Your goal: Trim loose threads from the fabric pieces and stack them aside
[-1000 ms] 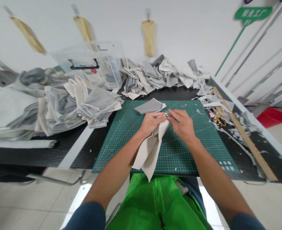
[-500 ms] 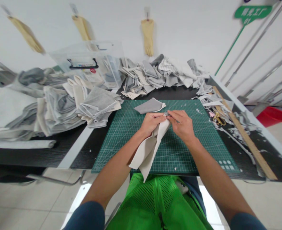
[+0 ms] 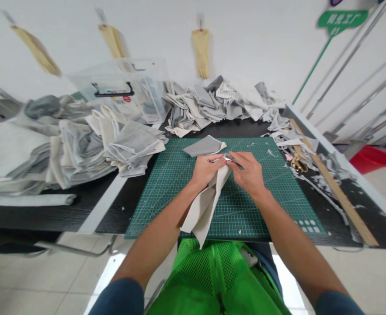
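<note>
Between my hands hangs a cream-and-grey piece of fabric (image 3: 207, 205), folded lengthwise, its loose end drooping toward my lap past the mat's front edge. My left hand (image 3: 206, 170) pinches the fabric's upper edge between thumb and fingers. Close beside it, my right hand (image 3: 249, 171) is closed on the same edge, thumb and fingertips pressed together. The bit of fabric between the fingertips is bunched and shows grey. Just beyond my hands, a folded grey fabric piece (image 3: 204, 145) lies on the green cutting mat (image 3: 166, 192).
Heaped fabric (image 3: 78, 148) covers the table's left side, before a clear plastic box (image 3: 114, 87). Another fabric pile (image 3: 209, 103) lines the back. Gold-handled scissors (image 3: 298, 165), scraps and a wooden ruler (image 3: 337, 188) lie at right. A red bucket (image 3: 371, 158) stands beyond the table.
Both hands keep their pinch on the fabric's edge, with the fingertips shifting slightly. The fabric's hanging end has swung a little to the right.
</note>
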Demonstrator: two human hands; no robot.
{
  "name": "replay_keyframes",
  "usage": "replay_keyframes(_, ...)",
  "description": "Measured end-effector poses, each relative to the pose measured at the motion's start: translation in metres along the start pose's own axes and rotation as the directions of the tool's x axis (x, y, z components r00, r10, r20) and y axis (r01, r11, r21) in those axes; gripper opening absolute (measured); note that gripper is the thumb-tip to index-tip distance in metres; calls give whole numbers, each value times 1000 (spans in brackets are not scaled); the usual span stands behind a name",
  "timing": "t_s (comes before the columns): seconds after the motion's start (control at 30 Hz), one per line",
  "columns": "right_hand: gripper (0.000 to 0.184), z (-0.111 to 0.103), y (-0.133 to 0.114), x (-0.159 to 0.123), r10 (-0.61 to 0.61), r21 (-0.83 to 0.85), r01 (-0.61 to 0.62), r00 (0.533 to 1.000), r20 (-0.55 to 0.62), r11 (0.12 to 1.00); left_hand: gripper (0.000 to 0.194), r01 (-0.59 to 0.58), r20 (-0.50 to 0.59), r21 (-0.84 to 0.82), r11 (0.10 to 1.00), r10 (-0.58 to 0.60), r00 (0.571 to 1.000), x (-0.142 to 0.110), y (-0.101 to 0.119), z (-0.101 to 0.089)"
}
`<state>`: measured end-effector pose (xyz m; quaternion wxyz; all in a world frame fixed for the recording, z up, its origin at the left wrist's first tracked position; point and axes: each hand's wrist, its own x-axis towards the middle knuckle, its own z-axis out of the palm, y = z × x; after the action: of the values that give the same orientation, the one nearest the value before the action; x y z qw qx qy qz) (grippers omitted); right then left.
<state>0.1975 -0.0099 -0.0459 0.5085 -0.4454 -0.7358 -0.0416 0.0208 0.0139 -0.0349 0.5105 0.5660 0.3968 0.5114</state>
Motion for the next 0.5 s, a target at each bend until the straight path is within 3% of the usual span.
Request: replay_keyframes(0.5, 28, 1, 5, 0, -8, -39, 10, 999, 42, 999, 35, 15, -3, 21, 1000, -15, 1000, 0, -3, 0)
